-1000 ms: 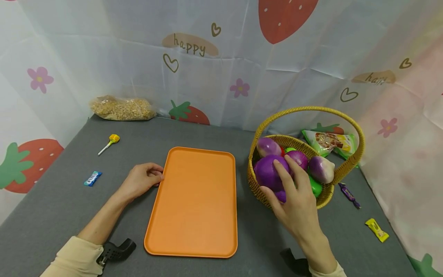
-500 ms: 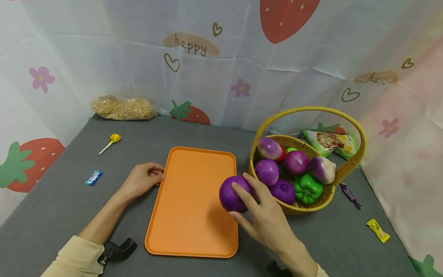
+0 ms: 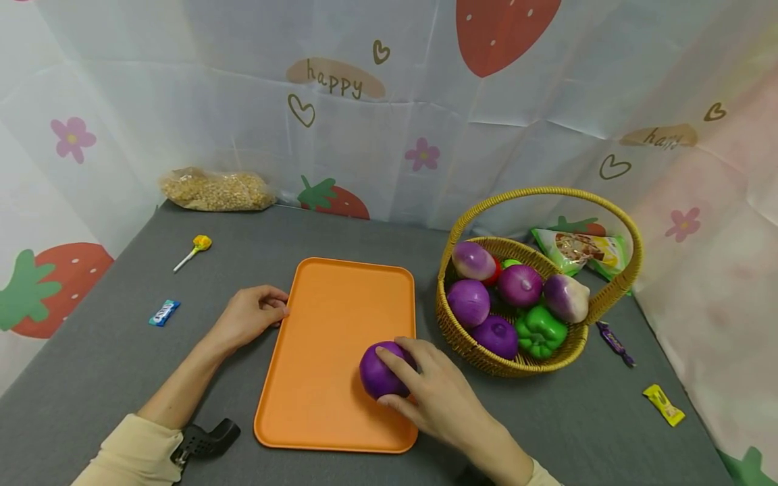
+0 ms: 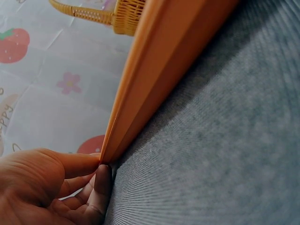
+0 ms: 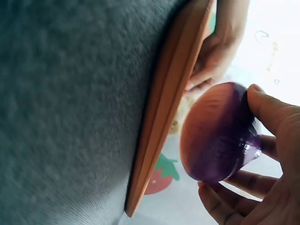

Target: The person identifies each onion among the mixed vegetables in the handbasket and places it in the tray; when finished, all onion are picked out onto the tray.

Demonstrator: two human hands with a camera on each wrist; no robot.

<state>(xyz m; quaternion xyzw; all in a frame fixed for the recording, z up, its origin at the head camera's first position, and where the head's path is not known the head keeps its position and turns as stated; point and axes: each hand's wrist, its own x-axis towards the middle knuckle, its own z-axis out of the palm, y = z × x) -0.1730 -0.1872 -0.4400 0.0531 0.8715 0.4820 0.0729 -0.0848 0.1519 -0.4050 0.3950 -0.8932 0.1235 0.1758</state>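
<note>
Purple onion [image 3: 375,375], over orange tray's [image 3: 322,317] right rim half a second ago, now shifted left, inside rim. Left hand [image 3: 252,316]: thumb and finger pinching tray's left rim, likely steadying it. Onion low at tray's right half; contact unclear. Right hand [image 3: 440,398]: thumb and fingers curved round onion, apparently controlling roll. Wicker basket [image 3: 464,345] near tray, perhaps for short reach.

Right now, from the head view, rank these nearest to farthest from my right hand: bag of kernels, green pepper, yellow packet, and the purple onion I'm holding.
1. Purple onion: in your right hand, over the orange tray.
2. Green pepper: in the basket, right of the hand.
3. Yellow packet: far right.
4. Bag of kernels: back left.
</note>
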